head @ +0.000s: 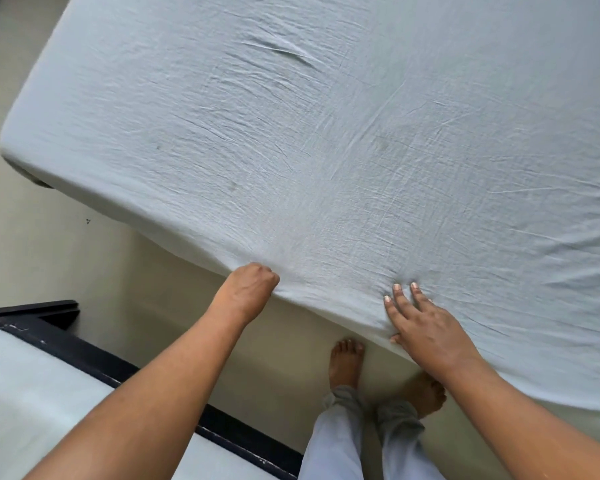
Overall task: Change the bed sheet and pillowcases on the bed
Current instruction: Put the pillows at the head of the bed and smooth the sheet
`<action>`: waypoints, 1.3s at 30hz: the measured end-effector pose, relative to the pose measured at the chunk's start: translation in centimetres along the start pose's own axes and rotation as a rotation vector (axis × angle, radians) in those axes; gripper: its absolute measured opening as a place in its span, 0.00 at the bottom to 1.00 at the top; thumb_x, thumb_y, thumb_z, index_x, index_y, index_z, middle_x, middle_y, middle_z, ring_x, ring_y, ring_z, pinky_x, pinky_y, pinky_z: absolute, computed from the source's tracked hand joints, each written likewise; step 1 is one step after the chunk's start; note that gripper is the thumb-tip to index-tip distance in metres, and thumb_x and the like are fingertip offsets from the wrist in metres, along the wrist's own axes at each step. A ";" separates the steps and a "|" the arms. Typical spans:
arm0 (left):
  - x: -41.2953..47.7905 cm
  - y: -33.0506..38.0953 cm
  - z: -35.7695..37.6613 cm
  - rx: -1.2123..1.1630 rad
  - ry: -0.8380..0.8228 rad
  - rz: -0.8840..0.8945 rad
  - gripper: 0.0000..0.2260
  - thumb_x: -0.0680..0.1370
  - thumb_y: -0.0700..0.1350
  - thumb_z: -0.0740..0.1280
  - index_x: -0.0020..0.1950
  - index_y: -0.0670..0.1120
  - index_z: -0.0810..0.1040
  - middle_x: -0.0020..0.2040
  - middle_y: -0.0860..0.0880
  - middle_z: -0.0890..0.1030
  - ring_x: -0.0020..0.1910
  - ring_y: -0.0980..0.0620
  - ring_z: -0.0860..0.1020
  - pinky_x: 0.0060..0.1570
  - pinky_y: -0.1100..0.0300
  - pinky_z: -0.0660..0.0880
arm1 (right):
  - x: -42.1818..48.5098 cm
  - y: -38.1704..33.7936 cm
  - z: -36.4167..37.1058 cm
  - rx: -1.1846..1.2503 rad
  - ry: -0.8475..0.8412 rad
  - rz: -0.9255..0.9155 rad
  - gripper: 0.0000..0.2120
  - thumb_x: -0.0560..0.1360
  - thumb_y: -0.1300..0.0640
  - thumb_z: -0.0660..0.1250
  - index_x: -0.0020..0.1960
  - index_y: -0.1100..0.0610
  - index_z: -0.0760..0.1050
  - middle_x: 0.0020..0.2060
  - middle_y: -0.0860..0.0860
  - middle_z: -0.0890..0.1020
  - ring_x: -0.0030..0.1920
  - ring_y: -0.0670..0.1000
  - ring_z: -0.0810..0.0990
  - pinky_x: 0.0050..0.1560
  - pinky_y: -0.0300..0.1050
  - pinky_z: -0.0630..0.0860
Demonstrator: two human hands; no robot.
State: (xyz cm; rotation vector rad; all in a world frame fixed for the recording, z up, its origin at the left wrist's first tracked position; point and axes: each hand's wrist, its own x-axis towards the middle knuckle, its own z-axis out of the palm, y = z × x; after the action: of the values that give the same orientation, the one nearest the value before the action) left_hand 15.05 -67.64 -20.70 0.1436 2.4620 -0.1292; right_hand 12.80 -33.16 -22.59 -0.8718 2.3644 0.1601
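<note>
Both hands meet the near edge of the bed (35, 179): the left hand (249, 289) bunches the pale sheet (326, 150) in a closed fist, while the right hand (426, 323), just beside it, presses the sheet flat with spread fingers.

Both bare forearms reach up from the bottom edge of the frame toward its lower middle. The left hand (250, 289), left of centre, is curled into a fist with its back turned up and its wrist slightly bent, and it grips the edge of the bed sheet (326, 150). The right hand (426, 323), apart from it to the right, lies palm down on the sheet, its fingers (407, 303) straight and spread, thumb out to the side. Two bare feet (347, 362) stand below the hands.
</note>
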 end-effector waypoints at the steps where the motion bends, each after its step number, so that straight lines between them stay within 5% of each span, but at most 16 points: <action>1: 0.1 -0.1 -0.3 0.012 -0.011 0.010 0.13 0.73 0.31 0.67 0.40 0.48 0.68 0.42 0.47 0.76 0.41 0.47 0.71 0.38 0.55 0.68 | 0.0 -0.1 0.0 0.001 -0.013 0.003 0.42 0.54 0.46 0.87 0.65 0.61 0.81 0.65 0.62 0.80 0.62 0.67 0.81 0.45 0.57 0.84; 5: 0.3 0.3 -1.3 0.070 -0.072 0.094 0.03 0.79 0.43 0.68 0.45 0.48 0.77 0.48 0.47 0.81 0.50 0.45 0.79 0.43 0.55 0.68 | -0.2 0.2 -0.1 0.025 -0.072 -0.033 0.42 0.64 0.39 0.80 0.72 0.59 0.75 0.72 0.59 0.75 0.70 0.64 0.75 0.53 0.56 0.83; 9: 0.9 3.4 -0.8 -0.047 0.263 0.149 0.15 0.75 0.58 0.73 0.43 0.47 0.78 0.44 0.49 0.79 0.46 0.45 0.78 0.39 0.53 0.73 | -1.7 2.7 0.1 0.095 0.019 -0.014 0.35 0.76 0.35 0.53 0.75 0.53 0.71 0.76 0.53 0.70 0.73 0.56 0.74 0.61 0.54 0.80; 12: 2.7 8.0 -1.0 -0.135 0.399 0.154 0.23 0.74 0.59 0.73 0.60 0.45 0.78 0.63 0.44 0.78 0.63 0.40 0.76 0.54 0.45 0.77 | -3.0 5.2 0.5 0.126 -0.018 0.142 0.38 0.78 0.32 0.49 0.82 0.49 0.56 0.82 0.50 0.53 0.81 0.55 0.57 0.76 0.59 0.62; 14: 4.1 11.8 -1.8 -0.190 0.330 0.145 0.32 0.77 0.61 0.67 0.76 0.48 0.68 0.78 0.45 0.65 0.77 0.40 0.62 0.70 0.39 0.67 | -4.4 7.2 1.6 0.192 -0.058 0.306 0.41 0.78 0.30 0.51 0.83 0.45 0.39 0.82 0.48 0.38 0.82 0.55 0.40 0.79 0.62 0.46; 16: 5.4 16.2 -2.3 -0.204 0.253 0.206 0.34 0.79 0.64 0.61 0.82 0.53 0.55 0.83 0.48 0.53 0.82 0.42 0.49 0.75 0.36 0.56 | -6.0 9.1 2.9 0.287 -0.061 0.478 0.42 0.78 0.28 0.50 0.80 0.42 0.30 0.80 0.46 0.30 0.81 0.55 0.32 0.78 0.66 0.41; 22: 4.4 24.9 -0.4 -0.073 0.126 0.316 0.41 0.76 0.73 0.54 0.81 0.61 0.38 0.82 0.47 0.36 0.79 0.38 0.34 0.70 0.26 0.42 | -13.2 9.5 8.0 0.407 -0.109 0.572 0.46 0.76 0.25 0.49 0.77 0.42 0.22 0.74 0.48 0.19 0.75 0.59 0.20 0.76 0.71 0.35; 25: 3.1 27.6 -0.2 -0.025 0.067 0.258 0.45 0.76 0.71 0.58 0.81 0.55 0.36 0.81 0.41 0.34 0.78 0.34 0.33 0.71 0.27 0.41 | -17.3 8.7 10.5 0.486 -0.095 0.672 0.47 0.76 0.26 0.50 0.79 0.47 0.26 0.78 0.52 0.25 0.78 0.60 0.26 0.78 0.68 0.39; 28: 2.1 29.6 -0.7 -0.019 0.130 0.355 0.39 0.72 0.60 0.73 0.78 0.46 0.66 0.79 0.35 0.61 0.78 0.34 0.58 0.69 0.31 0.62 | -19.8 9.6 10.9 0.548 0.088 0.810 0.41 0.77 0.35 0.64 0.81 0.58 0.60 0.81 0.56 0.58 0.80 0.58 0.59 0.74 0.60 0.65; 30: 2.4 31.2 -1.3 -0.005 0.217 0.491 0.31 0.67 0.56 0.80 0.65 0.44 0.79 0.69 0.39 0.76 0.70 0.37 0.74 0.62 0.38 0.75 | -21.0 11.5 11.3 0.466 0.170 0.832 0.32 0.67 0.47 0.81 0.66 0.59 0.78 0.67 0.58 0.78 0.65 0.60 0.78 0.59 0.59 0.77; 34: 2.9 36.3 -3.5 -0.061 0.244 0.617 0.18 0.68 0.53 0.78 0.52 0.49 0.77 0.54 0.49 0.78 0.54 0.45 0.78 0.47 0.52 0.78 | -22.8 16.8 11.7 0.356 0.180 0.826 0.21 0.57 0.60 0.85 0.43 0.55 0.78 0.42 0.54 0.79 0.42 0.58 0.80 0.41 0.54 0.77; 39: 4.0 39.9 -3.7 -0.030 0.205 0.578 0.08 0.74 0.43 0.73 0.49 0.51 0.75 0.47 0.52 0.75 0.48 0.49 0.74 0.43 0.57 0.68 | -23.0 19.7 12.0 0.331 0.208 0.689 0.22 0.52 0.59 0.87 0.32 0.53 0.74 0.29 0.49 0.76 0.31 0.53 0.77 0.28 0.45 0.73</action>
State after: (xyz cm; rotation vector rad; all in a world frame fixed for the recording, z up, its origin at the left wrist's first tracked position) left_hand 15.10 -27.37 -22.53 0.8784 2.5139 0.1820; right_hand 20.30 -1.48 -20.70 0.1071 2.6902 -0.0539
